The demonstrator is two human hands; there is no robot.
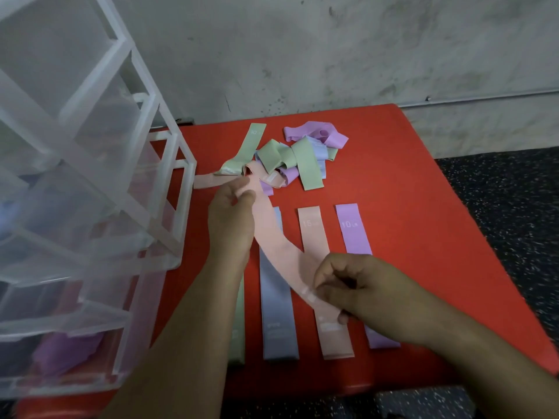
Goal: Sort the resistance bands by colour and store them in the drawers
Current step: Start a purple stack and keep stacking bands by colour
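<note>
Centrally, a pink band (281,252) is held slantwise over the red table (408,182). Its 11 o'clock end is pinched by the left hand (233,216), and its 5 o'clock end is pinched by the curled fingers of the right hand (360,285).

A tangled pile (290,158) of green, purple, blue and pink bands is seen at 12 o'clock.

Four are laid flat side by side at 6 o'clock: a green band (237,340), blue band (278,313), second pink band (313,231) and purple band (352,231).

A clear drawer unit (121,176) is placed at 9 o'clock, with a purple heap (66,352) in its lowest drawer.

A red surface (423,182) sits before a grey wall (332,49) (stained, blotchy), beside dark speckled floor (514,207).
</note>
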